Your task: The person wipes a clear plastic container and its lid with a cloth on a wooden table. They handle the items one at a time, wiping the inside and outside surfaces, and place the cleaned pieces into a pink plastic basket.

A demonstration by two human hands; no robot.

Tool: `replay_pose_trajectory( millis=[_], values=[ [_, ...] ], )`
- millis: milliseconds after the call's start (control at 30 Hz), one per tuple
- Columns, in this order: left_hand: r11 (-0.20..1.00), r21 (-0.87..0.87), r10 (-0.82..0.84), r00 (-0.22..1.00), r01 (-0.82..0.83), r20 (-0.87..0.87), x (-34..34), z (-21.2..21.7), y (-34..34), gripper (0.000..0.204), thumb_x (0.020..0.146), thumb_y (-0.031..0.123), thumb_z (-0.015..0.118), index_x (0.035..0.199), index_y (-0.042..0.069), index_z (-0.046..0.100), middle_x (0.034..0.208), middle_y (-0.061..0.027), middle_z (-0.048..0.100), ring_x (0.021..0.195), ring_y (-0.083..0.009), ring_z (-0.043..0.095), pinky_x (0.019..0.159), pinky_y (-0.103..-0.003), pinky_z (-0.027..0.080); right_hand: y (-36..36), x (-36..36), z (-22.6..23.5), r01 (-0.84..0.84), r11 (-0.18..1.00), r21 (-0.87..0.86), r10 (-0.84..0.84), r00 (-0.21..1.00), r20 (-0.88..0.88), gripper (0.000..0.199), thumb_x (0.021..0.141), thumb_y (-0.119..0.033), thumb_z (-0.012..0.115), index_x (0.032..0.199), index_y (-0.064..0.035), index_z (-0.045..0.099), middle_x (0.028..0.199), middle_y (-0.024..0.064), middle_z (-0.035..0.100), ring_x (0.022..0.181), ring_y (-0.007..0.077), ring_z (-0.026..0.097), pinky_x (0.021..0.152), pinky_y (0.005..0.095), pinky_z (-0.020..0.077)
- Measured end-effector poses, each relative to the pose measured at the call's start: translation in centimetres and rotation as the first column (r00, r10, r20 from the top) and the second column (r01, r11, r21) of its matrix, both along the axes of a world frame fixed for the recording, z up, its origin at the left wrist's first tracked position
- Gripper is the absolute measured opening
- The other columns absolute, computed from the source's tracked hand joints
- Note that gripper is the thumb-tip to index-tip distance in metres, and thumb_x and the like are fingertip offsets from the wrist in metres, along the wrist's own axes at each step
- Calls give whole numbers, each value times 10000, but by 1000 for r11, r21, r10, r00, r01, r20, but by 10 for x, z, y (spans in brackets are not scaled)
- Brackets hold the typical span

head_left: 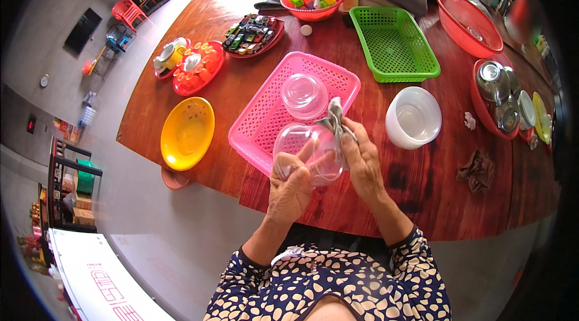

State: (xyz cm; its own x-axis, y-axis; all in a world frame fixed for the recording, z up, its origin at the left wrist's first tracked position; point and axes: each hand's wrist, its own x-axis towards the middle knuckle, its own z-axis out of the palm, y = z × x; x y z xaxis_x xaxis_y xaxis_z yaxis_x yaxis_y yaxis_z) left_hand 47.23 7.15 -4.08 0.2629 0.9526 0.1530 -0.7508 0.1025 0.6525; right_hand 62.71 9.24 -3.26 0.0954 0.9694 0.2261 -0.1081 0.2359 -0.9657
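My left hand (pixel 288 193) grips a clear plastic bowl (pixel 297 138), its fingers spread along the near side and showing through the wall. My right hand (pixel 363 163) pinches a grey cloth (pixel 331 119) against the bowl's right rim. The bowl is tilted and held over the near edge of a pink plastic basket (pixel 252 122). Inside that basket, just beyond the held bowl, sits another clear round container (pixel 304 95). To the right of my right hand stands a white translucent tub (pixel 414 117), seemingly several nested together.
Left lie a yellow bowl (pixel 187 134), a red tray of cups (pixel 199 67) and a plate of toy cars (pixel 251 35). Beyond are a green basket (pixel 395 43) and a red basket of colourful blocks (pixel 312 1). Right are a red basin of glass jars (pixel 494 98) and a crumpled brown cloth (pixel 477 171).
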Motion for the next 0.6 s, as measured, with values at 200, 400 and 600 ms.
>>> replay_pose_trajectory(
  millis=[200, 400, 600],
  values=[
    [988, -131, 108, 981, -87, 161, 10, 8, 6, 51, 944, 101, 566, 957, 71, 527, 1334, -119, 518, 1124, -303, 583, 823, -377, 582, -35, -15, -16, 39, 914, 404, -212, 895, 393, 478, 894, -94, 590, 1332, 34, 451, 1386, 199, 350, 1252, 357, 399, 1053, 409, 335],
    [997, -71, -35, 993, 43, 114, 17, 5, 3, 306, 990, 332, 468, 1165, 88, 525, 1172, -127, 596, 1042, -223, 613, 884, -360, 521, -39, -21, -3, -164, 655, 738, -477, 667, 572, 250, 756, -113, 657, 1003, -111, 697, 1262, 66, 567, 1228, 269, 476, 991, 383, 387],
    [969, -245, 37, 999, -35, 2, 23, 12, -4, 493, 1032, 415, 263, 1337, 63, 424, 1288, -105, 534, 1199, -205, 518, 1033, -358, 403, -13, -14, 31, -83, 735, 672, -520, 566, 639, 254, 765, -159, 660, 1002, -67, 660, 1217, 99, 574, 1148, 299, 520, 921, 411, 404]
  ],
)
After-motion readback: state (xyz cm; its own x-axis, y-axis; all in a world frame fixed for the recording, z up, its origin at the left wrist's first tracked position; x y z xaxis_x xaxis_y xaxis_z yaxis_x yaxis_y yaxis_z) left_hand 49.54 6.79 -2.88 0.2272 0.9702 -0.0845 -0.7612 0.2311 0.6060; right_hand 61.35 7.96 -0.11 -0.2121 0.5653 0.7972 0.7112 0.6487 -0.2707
